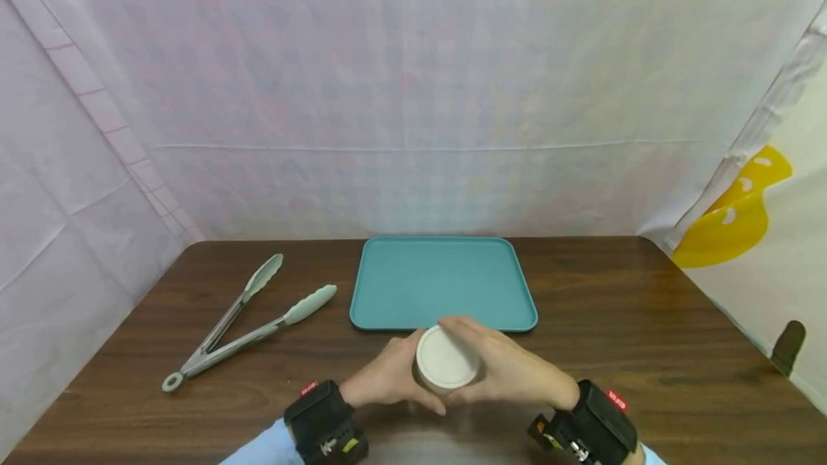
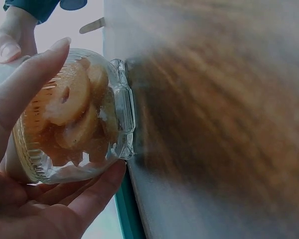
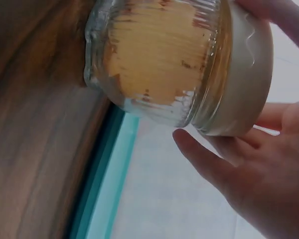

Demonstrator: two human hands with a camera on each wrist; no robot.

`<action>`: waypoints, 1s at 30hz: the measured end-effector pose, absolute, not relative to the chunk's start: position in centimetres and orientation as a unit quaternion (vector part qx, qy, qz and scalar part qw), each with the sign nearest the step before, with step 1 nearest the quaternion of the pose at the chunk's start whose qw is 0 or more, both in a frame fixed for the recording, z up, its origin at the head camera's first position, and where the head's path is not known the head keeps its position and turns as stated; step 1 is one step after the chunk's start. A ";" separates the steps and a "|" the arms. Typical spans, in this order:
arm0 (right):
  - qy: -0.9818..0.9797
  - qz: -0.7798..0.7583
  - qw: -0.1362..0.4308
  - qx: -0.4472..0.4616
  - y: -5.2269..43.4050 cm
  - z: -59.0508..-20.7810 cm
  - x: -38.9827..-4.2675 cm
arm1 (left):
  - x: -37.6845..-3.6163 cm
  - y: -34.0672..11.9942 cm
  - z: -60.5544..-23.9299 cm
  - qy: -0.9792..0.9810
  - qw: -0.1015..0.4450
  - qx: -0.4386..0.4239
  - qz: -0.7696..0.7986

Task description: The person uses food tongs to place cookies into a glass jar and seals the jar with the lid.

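A ribbed glass jar (image 2: 74,119) with a smooth, round cream lid (image 1: 446,359) stands on the dark wood-grain table (image 1: 614,307), between both hands. Pale ring-shaped pieces with an orange tint fill it. The left hand (image 1: 386,377) cups the glass body, fingers curled round it. The right hand (image 1: 510,372) curls over the lid, fingertips on its rim. Just beyond the hands lies a flat teal tray (image 1: 443,280) with rounded corners. Well to the left of the left hand lie metal tongs (image 1: 245,321) with pale green tips.
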State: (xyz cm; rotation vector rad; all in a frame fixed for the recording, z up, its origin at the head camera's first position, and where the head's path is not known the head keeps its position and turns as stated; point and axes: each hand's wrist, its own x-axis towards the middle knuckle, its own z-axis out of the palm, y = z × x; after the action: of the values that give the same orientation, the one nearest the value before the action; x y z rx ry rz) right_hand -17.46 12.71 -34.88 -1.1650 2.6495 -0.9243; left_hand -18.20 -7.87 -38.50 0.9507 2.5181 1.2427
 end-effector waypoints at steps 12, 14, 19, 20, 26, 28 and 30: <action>0.890 -0.305 -0.051 -0.335 11.5 -36.3 -16.8 | -18.2 -7.9 -38.4 0.850 0.091 0.313 0.414; 0.895 -0.296 -0.083 -0.323 11.1 -36.5 -16.6 | -18.2 -7.9 -38.5 0.849 0.094 0.313 0.416; 0.904 -0.246 -0.179 -0.301 10.3 -37.1 -16.1 | -18.2 -7.9 -38.5 0.848 0.095 0.312 0.418; 0.906 -0.239 -0.182 -0.297 10.3 -37.2 -16.1 | -18.2 -7.9 -38.5 0.848 0.095 0.312 0.418; 0.899 -0.304 -0.018 -0.315 11.5 -36.2 -16.6 | -18.3 -7.8 -38.6 0.850 0.097 0.314 0.411; 0.881 -0.332 0.037 -0.335 12.2 -35.8 -17.1 | -18.3 -7.8 -38.6 0.850 0.092 0.318 0.410; 0.865 -0.345 0.068 -0.359 12.8 -35.5 -17.6 | -18.3 -7.8 -38.6 0.849 0.088 0.321 0.411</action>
State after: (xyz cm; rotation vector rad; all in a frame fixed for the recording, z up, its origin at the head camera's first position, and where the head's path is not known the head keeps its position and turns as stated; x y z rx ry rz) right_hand -17.57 12.80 -35.47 -1.0802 2.6050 -1.0395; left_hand -18.33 -7.83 -38.57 0.9564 2.5261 1.2223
